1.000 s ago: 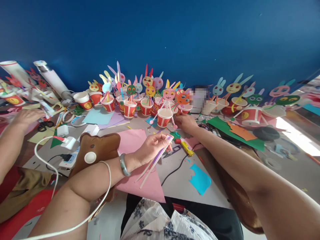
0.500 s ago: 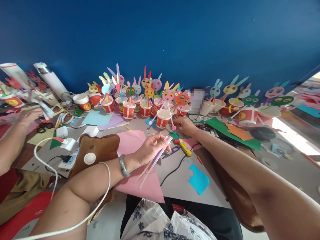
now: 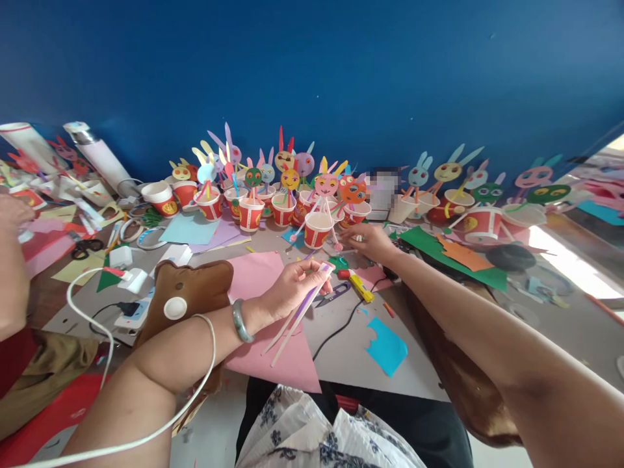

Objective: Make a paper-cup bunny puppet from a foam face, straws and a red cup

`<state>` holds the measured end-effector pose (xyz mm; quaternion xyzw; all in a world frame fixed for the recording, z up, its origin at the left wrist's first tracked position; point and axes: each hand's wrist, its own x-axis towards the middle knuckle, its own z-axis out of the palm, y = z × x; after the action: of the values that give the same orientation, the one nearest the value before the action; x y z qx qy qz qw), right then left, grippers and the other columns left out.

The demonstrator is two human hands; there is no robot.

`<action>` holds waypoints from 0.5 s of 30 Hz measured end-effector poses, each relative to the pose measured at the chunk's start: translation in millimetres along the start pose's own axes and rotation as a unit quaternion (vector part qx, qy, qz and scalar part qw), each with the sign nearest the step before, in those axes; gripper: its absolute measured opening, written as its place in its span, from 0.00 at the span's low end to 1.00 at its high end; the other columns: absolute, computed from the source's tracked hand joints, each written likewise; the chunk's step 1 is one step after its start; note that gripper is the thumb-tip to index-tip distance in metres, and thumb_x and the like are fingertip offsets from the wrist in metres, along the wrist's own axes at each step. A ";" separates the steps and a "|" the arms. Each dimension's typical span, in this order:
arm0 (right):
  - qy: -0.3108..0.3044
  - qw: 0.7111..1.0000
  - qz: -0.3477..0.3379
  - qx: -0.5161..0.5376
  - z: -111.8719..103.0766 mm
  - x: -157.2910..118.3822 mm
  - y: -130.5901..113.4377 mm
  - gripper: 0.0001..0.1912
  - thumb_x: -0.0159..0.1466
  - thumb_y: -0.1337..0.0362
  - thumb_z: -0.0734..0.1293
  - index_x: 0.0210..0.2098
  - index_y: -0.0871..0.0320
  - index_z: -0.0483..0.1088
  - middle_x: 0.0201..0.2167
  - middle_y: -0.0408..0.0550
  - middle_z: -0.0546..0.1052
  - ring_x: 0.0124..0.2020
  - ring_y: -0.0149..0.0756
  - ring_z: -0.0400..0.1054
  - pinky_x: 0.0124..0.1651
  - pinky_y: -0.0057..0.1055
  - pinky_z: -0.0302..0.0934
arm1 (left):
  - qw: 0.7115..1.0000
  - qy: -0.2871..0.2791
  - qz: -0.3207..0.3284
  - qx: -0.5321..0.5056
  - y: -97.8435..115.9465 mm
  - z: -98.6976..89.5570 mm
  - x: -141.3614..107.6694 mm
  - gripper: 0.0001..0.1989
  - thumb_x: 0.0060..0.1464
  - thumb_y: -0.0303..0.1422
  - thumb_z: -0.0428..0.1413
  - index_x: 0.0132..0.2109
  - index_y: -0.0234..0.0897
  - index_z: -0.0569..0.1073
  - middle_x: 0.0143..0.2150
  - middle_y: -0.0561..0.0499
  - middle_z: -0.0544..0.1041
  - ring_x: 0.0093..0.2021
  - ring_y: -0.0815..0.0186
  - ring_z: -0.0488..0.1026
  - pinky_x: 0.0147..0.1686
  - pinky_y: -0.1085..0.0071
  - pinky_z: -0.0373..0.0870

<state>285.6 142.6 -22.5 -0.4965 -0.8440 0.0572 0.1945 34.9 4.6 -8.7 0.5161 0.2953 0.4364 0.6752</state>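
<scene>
My left hand (image 3: 305, 283) pinches narrow paper strips (image 3: 302, 314), white with a purple one among them, above the pink paper sheet (image 3: 287, 354). Their lower ends hang apart toward me. My right hand (image 3: 373, 242) is just right of a red and white paper cup (image 3: 318, 231). Its fingers are bent together around a small pale spot that I cannot make out. That cup bears a pink paper rabbit face (image 3: 326, 184) and white strip legs with round pink feet. Below the right hand lie a green paper piece (image 3: 340, 262), a yellow utility knife (image 3: 361, 288) and dark scissors (image 3: 334, 296).
Several decorated cups stand along the blue wall (image 3: 312, 71). A brown cushion (image 3: 195, 292), a power strip (image 3: 134, 315) and a white cable (image 3: 73, 292) are on the left. Another person's arm (image 3: 12, 260) is at far left. Blue paper (image 3: 387, 346) lies near the front edge.
My right hand has shifted slightly right and up, away from the cup's foot, and its fingers have drawn in. The left hand still holds the strips. The other person's hand moved left.
</scene>
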 end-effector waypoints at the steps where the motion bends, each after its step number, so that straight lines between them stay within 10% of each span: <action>1: 0.019 1.000 0.016 0.017 -5.0 -3.4 2.8 0.13 0.63 0.62 0.63 0.37 0.61 0.78 0.40 0.54 0.83 0.39 0.38 0.76 0.44 0.30 0.66 | 1.000 0.001 0.000 -0.004 0.6 0.4 0.1 0.19 0.55 0.47 0.61 0.30 0.34 0.73 0.29 0.50 0.75 0.32 0.69 0.72 0.38 0.69 0.69; 7: 0.113 0.979 0.155 0.073 -23.3 -33.9 15.7 0.09 0.57 0.62 0.66 0.31 0.59 0.77 0.30 0.50 0.82 0.30 0.38 0.72 0.34 0.31 0.63 | 1.000 0.005 -0.009 -0.007 2.9 1.8 0.4 0.19 0.53 0.48 0.62 0.31 0.35 0.73 0.28 0.51 0.75 0.33 0.69 0.72 0.40 0.69 0.69; 15: -0.055 0.978 -0.092 -0.180 -8.2 -52.8 4.1 0.11 0.63 0.68 0.61 0.29 0.57 0.75 0.31 0.52 0.80 0.38 0.43 0.71 0.46 0.39 0.56 | 1.000 0.013 -0.021 -0.011 5.6 3.7 0.4 0.20 0.50 0.49 0.64 0.30 0.35 0.73 0.27 0.52 0.74 0.33 0.68 0.73 0.39 0.69 0.69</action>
<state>314.9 98.4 -30.5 -0.4400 -0.8918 -0.0867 0.0591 36.6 3.9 -2.2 0.4964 0.3099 0.4322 0.6862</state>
